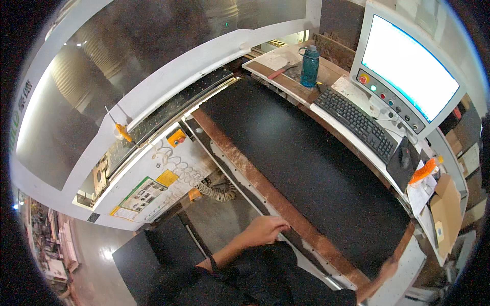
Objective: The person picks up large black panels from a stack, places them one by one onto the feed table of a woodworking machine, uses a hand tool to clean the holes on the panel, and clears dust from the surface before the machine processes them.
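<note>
At the near right, the person's right hand (387,271) is at the near end of a large black board (306,158); it is blurred, and whether its fingers grip the edge or only rest there cannot be told. The left hand (262,231) is just beside the brown strip (263,194) along the board's left side, its fingers curled inward; whether they pinch anything is not clear.

The board is already laid flat, reaching from the person to the far end by the machine (153,38). Its visible face looks whole, with no cut or hole to be made out. With both hands at its near part, the handling seems unfinished; whether the board is settled or fixed cannot be seen.

Another dark panel (158,250) is at the near left, apart from the hands. Farther off on the left are a coiled hose (217,191), a yellow box with a red button (176,137) and a yellow-handled tool (122,132). To the right, the table (332,61) carries a mouse (405,158), a keyboard (357,121) and, farther away, a blue bottle (310,69), with a lit screen (411,66) above it; neither hand is near these.
</note>
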Action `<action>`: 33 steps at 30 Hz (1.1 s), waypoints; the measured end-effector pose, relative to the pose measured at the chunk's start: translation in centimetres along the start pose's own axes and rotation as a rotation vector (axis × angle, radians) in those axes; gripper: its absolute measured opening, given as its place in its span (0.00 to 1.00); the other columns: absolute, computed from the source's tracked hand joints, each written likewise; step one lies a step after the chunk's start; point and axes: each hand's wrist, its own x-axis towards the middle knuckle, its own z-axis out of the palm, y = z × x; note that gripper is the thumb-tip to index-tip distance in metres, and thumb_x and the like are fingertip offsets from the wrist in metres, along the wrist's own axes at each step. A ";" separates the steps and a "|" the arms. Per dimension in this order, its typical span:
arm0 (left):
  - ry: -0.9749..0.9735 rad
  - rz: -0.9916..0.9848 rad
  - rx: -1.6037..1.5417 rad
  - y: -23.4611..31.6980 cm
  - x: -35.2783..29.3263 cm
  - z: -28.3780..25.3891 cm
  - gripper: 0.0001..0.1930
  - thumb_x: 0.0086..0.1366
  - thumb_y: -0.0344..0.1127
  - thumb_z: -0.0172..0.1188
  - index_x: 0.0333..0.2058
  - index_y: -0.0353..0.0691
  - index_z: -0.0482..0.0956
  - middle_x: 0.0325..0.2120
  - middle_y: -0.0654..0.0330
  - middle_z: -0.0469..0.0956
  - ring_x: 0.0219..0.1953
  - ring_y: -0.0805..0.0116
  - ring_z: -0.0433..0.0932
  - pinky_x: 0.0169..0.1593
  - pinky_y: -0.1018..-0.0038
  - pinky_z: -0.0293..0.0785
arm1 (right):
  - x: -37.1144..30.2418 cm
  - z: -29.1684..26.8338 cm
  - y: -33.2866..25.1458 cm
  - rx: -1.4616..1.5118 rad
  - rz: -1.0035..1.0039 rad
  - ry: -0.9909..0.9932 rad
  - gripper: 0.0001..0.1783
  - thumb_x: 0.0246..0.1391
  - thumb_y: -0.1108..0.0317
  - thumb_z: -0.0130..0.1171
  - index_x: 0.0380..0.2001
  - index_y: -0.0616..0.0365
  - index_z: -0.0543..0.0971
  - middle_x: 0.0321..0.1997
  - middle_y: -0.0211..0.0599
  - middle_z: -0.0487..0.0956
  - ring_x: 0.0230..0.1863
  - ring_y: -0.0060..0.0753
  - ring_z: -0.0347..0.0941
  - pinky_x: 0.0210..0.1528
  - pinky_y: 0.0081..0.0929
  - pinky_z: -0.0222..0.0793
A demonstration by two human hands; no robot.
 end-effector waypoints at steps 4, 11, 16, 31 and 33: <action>0.180 0.104 0.341 -2.9 2.7 0.2 0.06 0.63 0.38 0.63 0.34 0.44 0.84 0.31 0.59 0.83 0.36 0.57 0.82 0.38 0.62 0.77 | -0.7 -2.0 6.0 -0.214 0.443 -0.258 0.27 0.60 0.52 0.55 0.45 0.70 0.81 0.41 0.58 0.83 0.43 0.57 0.80 0.46 0.48 0.74; 0.224 -0.037 0.547 -2.4 5.7 -2.0 0.07 0.63 0.38 0.63 0.34 0.41 0.83 0.26 0.59 0.81 0.33 0.56 0.81 0.38 0.63 0.77 | 0.2 -4.3 4.3 -0.276 0.420 -0.296 0.29 0.61 0.48 0.53 0.44 0.70 0.81 0.40 0.54 0.83 0.41 0.50 0.80 0.43 0.46 0.74; 0.424 0.080 0.606 -3.2 6.6 -1.3 0.08 0.65 0.40 0.62 0.33 0.42 0.81 0.25 0.57 0.81 0.31 0.54 0.81 0.40 0.61 0.75 | 1.1 -5.5 1.4 -0.316 0.384 -0.280 0.31 0.62 0.46 0.52 0.44 0.70 0.81 0.40 0.52 0.83 0.40 0.46 0.80 0.41 0.44 0.74; 0.128 -0.399 0.605 -5.6 0.6 -3.3 0.10 0.64 0.43 0.62 0.35 0.43 0.81 0.26 0.53 0.80 0.33 0.49 0.81 0.37 0.58 0.75 | 1.6 -10.3 -8.1 -0.471 0.250 -0.192 0.34 0.64 0.41 0.50 0.42 0.69 0.82 0.38 0.45 0.84 0.37 0.34 0.80 0.36 0.40 0.75; 0.095 -0.572 0.616 -5.9 0.0 -3.6 0.10 0.65 0.42 0.62 0.37 0.43 0.81 0.28 0.52 0.80 0.34 0.48 0.81 0.39 0.58 0.75 | 2.0 -9.2 -7.5 -0.430 0.223 -0.150 0.31 0.64 0.44 0.50 0.40 0.67 0.82 0.37 0.45 0.83 0.37 0.36 0.80 0.36 0.41 0.75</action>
